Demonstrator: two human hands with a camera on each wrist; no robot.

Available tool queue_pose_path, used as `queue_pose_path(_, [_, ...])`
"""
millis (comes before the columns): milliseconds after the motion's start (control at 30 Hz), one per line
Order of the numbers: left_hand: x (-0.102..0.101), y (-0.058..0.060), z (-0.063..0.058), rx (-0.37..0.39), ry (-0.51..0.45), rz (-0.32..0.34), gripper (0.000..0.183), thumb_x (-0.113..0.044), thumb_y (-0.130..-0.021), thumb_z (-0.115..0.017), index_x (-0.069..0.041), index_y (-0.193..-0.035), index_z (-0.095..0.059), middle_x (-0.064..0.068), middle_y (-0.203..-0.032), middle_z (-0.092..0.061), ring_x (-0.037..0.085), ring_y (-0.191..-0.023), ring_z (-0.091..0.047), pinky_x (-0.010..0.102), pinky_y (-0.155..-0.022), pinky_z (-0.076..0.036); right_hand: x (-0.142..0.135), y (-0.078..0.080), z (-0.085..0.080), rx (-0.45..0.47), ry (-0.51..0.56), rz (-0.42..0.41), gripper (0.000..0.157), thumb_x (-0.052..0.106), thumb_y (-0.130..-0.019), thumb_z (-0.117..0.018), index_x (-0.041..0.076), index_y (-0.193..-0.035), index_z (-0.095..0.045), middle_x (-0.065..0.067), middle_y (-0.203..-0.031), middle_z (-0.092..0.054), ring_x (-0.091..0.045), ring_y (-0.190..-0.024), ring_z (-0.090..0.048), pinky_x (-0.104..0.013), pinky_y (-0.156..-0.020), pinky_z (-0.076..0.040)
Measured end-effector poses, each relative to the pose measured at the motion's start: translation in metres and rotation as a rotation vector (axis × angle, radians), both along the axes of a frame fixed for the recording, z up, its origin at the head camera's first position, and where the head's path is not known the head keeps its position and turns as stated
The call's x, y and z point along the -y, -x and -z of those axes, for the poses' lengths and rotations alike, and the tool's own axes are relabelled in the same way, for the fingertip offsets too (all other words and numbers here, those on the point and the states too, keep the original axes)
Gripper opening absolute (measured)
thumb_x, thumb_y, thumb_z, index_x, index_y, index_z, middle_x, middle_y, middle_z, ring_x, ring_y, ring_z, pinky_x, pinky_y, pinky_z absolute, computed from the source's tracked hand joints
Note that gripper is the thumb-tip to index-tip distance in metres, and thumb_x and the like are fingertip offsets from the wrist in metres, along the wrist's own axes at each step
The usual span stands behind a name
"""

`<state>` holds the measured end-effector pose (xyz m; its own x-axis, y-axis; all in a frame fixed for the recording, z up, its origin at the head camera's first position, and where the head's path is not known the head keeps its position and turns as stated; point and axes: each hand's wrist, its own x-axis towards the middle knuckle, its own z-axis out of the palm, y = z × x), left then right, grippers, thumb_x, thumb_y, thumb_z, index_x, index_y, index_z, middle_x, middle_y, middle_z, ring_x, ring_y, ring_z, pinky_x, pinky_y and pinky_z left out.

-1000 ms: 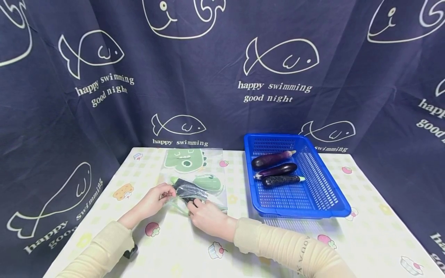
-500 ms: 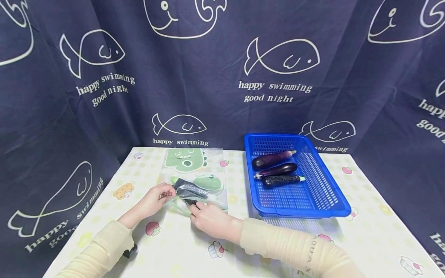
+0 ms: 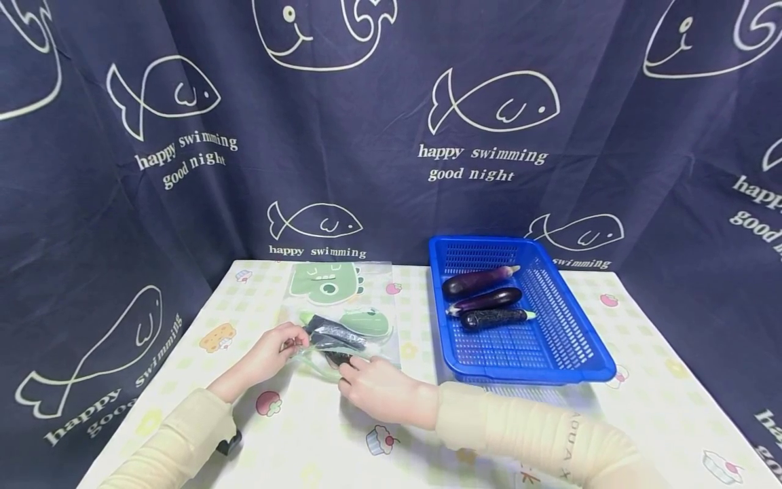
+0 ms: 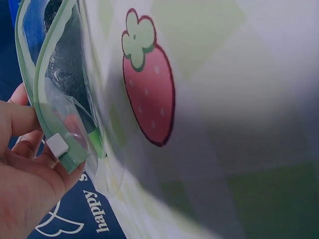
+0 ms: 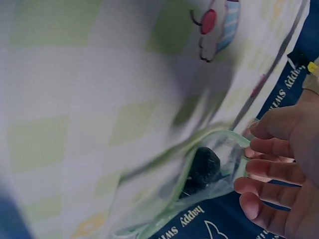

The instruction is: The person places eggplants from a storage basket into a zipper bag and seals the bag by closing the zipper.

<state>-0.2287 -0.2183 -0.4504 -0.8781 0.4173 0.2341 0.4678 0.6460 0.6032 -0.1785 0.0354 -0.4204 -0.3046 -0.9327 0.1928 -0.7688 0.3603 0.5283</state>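
A clear zip bag point(image 3: 391, 350) with a green dinosaur print and a pale green zip edge lies on the table, its mouth open toward the person. Inside is a dark eggplant point(image 3: 336, 333) in shiny wrap, its green stem end toward the left. A second dark shape point(image 3: 337, 357) shows at the mouth; whether it is another eggplant I cannot tell. My left hand point(image 3: 277, 350) pinches the zip edge beside the white slider point(image 4: 58, 145). My right hand point(image 3: 385, 390) is at the mouth's right side, fingers loosely bent point(image 5: 271, 169), with nothing visible in its grasp.
To the right stands a blue perforated basket point(image 3: 586, 353) holding three eggplants point(image 3: 497, 318). A printed cloth covers the table point(image 3: 318, 441), and a navy fish-print curtain point(image 3: 391, 136) hangs behind. A small black object point(image 3: 229, 445) shows under the left sleeve.
My right hand has drawn back to the right and slightly toward the person, away from the dark shape at the bag's mouth. The left hand keeps its pinch in the same place.
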Motion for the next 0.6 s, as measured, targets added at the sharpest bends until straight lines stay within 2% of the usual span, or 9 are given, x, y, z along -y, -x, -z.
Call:
queue_pose_path(167, [0.001, 0.0, 0.0, -0.007, -0.002, 0.01, 0.023, 0.009, -0.075, -0.058, -0.011, -0.086, -0.059, 0.0, -0.084, -0.055, 0.02, -0.076, -0.051, 0.025, -0.068, -0.044, -0.008, 0.001, -0.013, 0.014, 0.011, 0.011, 0.019, 0.036, -0.08, -0.059, 0.019, -0.088, -0.059, 0.006, -0.085, -0.052, -0.009, -0.073, -0.046, -0.019, -0.046, -0.038])
queue_pose_path(400, [0.001, 0.0, 0.001, -0.016, 0.011, 0.015, 0.023, 0.009, -0.075, -0.058, -0.011, -0.086, -0.06, 0.0, -0.085, -0.056, 0.02, -0.077, -0.052, 0.025, -0.068, -0.044, -0.022, 0.009, -0.028, -0.03, 0.014, 0.023, 0.014, 0.028, -0.079, -0.06, 0.018, -0.088, -0.059, 0.005, -0.086, -0.054, -0.01, -0.074, -0.047, -0.019, -0.047, -0.04])
queue_pose_path(600, [0.0, 0.0, 0.001, -0.003, 0.013, 0.017, 0.023, 0.01, -0.075, -0.058, -0.011, -0.086, -0.059, 0.005, -0.085, -0.056, 0.02, -0.077, -0.052, 0.025, -0.068, -0.044, -0.032, 0.014, -0.039, -0.015, -0.017, 0.051, 0.017, 0.022, -0.074, -0.063, 0.017, -0.091, -0.058, 0.005, -0.09, -0.055, -0.01, -0.077, -0.048, -0.02, -0.05, -0.041])
